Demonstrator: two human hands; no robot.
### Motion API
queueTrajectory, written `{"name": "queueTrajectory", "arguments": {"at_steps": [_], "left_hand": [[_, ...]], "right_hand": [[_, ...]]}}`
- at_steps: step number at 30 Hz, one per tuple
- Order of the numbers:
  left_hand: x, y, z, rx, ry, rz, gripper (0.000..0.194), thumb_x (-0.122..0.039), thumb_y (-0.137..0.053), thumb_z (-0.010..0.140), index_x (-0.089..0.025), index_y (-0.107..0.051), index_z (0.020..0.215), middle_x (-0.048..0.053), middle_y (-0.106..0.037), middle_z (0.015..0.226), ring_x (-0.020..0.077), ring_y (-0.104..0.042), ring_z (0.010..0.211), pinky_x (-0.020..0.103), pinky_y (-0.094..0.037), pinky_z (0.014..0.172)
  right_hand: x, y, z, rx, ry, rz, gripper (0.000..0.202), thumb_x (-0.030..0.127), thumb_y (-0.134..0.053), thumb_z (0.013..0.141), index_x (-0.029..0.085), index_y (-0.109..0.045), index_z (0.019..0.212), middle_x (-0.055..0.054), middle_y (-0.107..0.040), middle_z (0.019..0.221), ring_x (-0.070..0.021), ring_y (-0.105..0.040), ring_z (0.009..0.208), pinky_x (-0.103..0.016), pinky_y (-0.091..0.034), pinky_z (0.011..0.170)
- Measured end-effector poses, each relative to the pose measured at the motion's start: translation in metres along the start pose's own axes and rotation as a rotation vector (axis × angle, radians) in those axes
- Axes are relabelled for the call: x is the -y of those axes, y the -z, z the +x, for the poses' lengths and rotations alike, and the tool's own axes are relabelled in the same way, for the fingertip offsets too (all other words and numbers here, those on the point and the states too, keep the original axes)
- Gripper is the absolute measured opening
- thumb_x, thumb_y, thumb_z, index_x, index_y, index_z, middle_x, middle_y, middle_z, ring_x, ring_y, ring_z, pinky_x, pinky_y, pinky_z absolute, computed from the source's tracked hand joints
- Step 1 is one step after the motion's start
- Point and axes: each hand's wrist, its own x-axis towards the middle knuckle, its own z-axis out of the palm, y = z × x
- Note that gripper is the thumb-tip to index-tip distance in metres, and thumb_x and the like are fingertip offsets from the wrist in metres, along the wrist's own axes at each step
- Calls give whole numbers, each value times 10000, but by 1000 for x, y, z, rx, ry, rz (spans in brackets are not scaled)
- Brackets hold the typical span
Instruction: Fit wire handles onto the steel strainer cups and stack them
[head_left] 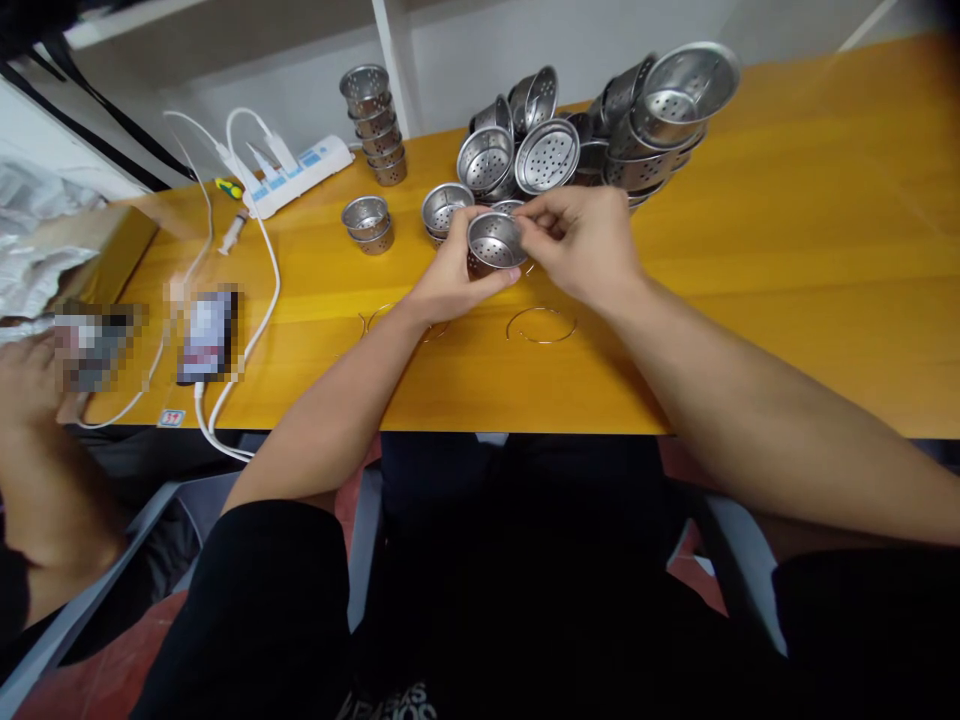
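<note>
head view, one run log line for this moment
left hand: holds perforated cup; right hand: at cup's rim; nearby: wire loops on table

Free passage over the tabletop (pixel 810 220) at right; at the back, a barrier of metal cups (pixel 549 156).

Can't really tell what the right hand (pixel 581 240) has at the rim of the shiny perforated metal cup (pixel 496 242), way too small. The left forearm (pixel 330 410) hides part of some thin gold-coloured wire (pixel 379 309). Left of the hands, the pale-screened rectangular phone (pixel 208 338) is pixelated, and a co-worker's bare arm (pixel 52 490) gets cut off.
</note>
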Motion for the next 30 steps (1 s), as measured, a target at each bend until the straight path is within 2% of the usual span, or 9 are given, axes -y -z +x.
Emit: {"name": "queueTrajectory", "arguments": {"at_steps": [6,13,17,20,23,27,30], "left_hand": [[3,1,3,-17,-32,108,1032,-929,-756,1185,-269,-317,1847,168,-622,1701,390,-741,1657,624,-609,1459],[2,3,4,-30,-41,146,1008,-938,-730,1206,-253,-353,1841,177,-624,1705,387,-754,1651,635,-630,1447],[3,2,5,-32,-39,172,1023,-953,-685,1224,-285,-293,1893,173,-614,1734,374,-750,1666,622,-628,1451],[4,1,5,-24,-60,172,1040,-952,-647,1242,-295,-230,1933,174,-612,1745,358,-759,1650,598,-640,1436],[3,0,5,-16,-63,185,1005,-862,-651,1283,-308,-173,1972,185,-614,1764,349,-753,1653,578,-643,1430],[-1,-1,4,-28,-44,184,979,-745,-719,1291,-293,-185,1976,200,-629,1774,360,-756,1652,580,-650,1420],[-1,0,3,-9,-44,149,1000,-797,-706,1272,-285,-195,1962,212,-612,1797,367,-736,1671,579,-626,1442]], "right_hand": [[4,1,1,-3,-14,2,215,605,-968,1144,396,-941,1100,-57,-870,911,-378,-831,847,-572,-729,788],[4,0,5,4,3,52,199,525,-983,1123,349,-908,1070,-45,-822,883,-294,-703,784,-532,-653,856],[6,0,7,19,-48,139,214,512,-1033,1088,392,-857,1066,-15,-782,841,-311,-683,836,-548,-644,931],[12,1,6,6,-65,103,193,453,-1037,1054,376,-861,1042,-13,-779,842,-300,-676,814,-531,-626,897],[17,2,6,1,-80,47,146,391,-1017,1043,347,-881,1016,-27,-793,879,-281,-680,793,-508,-610,871],[17,2,6,-11,-92,38,184,471,-1030,1049,391,-869,1010,-32,-815,883,-329,-724,841,-540,-638,874],[14,0,7,-24,-92,29,241,577,-1034,1053,419,-857,1011,-30,-822,872,-355,-738,853,-566,-656,856]]}}
